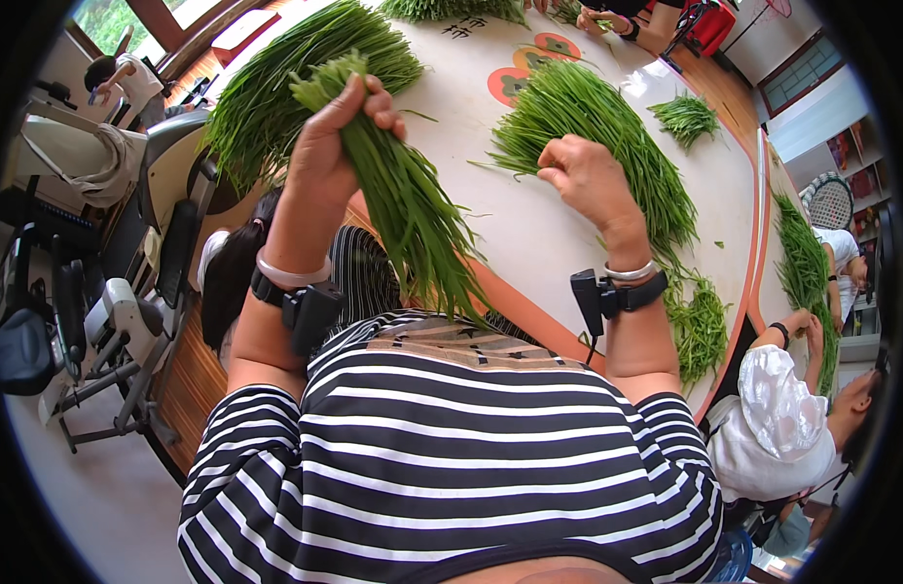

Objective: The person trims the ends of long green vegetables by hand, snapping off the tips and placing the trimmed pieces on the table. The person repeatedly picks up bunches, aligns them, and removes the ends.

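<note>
My left hand [338, 139] is raised in a grip around a bunch of garlic chives [415, 204]. Its cut ends stick up above the fist and the long green leaves hang down toward my lap. My right hand [590, 182] is bent over the near side of a large heap of chives [605, 117] on the white table [488, 182]. Its thumb and fingers are drawn together; whether a stem is between them is hidden. A larger pile of chives [298, 87] lies behind my left hand.
Loose chive trimmings [699, 328] lie near my right forearm, and a small chive bunch [685, 117] lies farther off. Other people work across the table and at a second table [769, 292] on the right. A person with long dark hair [240, 270] is close on my left.
</note>
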The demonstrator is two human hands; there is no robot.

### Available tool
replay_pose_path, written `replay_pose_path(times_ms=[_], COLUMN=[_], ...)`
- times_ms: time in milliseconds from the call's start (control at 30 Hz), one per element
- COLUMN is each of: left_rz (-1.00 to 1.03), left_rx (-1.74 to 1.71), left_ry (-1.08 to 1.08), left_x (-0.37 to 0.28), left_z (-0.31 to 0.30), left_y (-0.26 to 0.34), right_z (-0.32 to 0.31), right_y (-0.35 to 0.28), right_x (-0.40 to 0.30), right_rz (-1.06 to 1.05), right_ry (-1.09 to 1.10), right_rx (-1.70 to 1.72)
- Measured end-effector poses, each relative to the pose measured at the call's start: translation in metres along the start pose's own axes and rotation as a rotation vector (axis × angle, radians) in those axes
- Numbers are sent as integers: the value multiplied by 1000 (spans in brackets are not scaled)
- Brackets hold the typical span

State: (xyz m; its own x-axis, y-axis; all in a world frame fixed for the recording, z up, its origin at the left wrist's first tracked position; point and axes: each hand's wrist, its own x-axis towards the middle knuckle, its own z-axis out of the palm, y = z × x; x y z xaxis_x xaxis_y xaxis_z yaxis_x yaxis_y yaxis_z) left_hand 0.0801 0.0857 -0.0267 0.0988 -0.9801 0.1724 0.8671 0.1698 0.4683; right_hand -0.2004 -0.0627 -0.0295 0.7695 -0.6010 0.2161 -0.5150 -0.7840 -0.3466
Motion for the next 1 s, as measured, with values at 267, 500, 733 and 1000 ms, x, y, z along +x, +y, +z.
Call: replay_pose_path(times_ms=[267, 500, 733, 1000], left_rz=[-277, -268, -234, -330], left_rx=[93, 168, 169, 171], left_ry=[235, 251, 362, 169], left_x=[9, 25, 17, 15], left_z=[-4, 1, 9, -5], left_y=[-68, -90, -81, -80], right_z=[10, 5, -15, 12], right_y=[-7, -24, -7, 30], right_x=[5, 4, 3, 8], right_rz=[-25, 14, 35, 130], right_ry=[124, -25, 63, 394], right_rx=[168, 560, 417, -151])
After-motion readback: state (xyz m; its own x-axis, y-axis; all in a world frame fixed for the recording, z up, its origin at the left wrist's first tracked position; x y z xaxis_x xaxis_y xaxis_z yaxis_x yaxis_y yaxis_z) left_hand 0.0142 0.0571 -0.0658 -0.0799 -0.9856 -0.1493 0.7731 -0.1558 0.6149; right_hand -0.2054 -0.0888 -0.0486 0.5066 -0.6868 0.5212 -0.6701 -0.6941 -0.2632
